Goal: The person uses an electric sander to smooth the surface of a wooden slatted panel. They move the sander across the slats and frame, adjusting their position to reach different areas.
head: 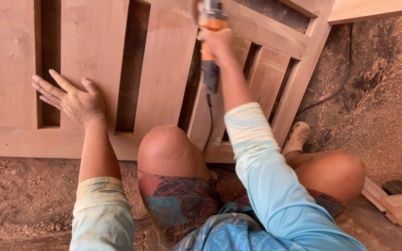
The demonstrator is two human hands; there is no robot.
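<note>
A large wooden panel frame (164,83) of pale reddish slats lies flat on the dusty ground in front of me. My left hand (73,100) rests flat on one slat, fingers spread, holding nothing. My right hand (216,42) grips an orange and grey power tool (209,51) held over a slat near the frame's upper middle. The tool's head is cut off by the top edge. Its black cord (209,123) hangs down toward my knee.
My bare knees (168,148) press against the frame's near rail. A foot in a beige clog (296,137) sits at the right. Sawdust covers the ground (382,116). A black cable (340,86) runs across it. Wood offcuts (396,202) lie at the lower right.
</note>
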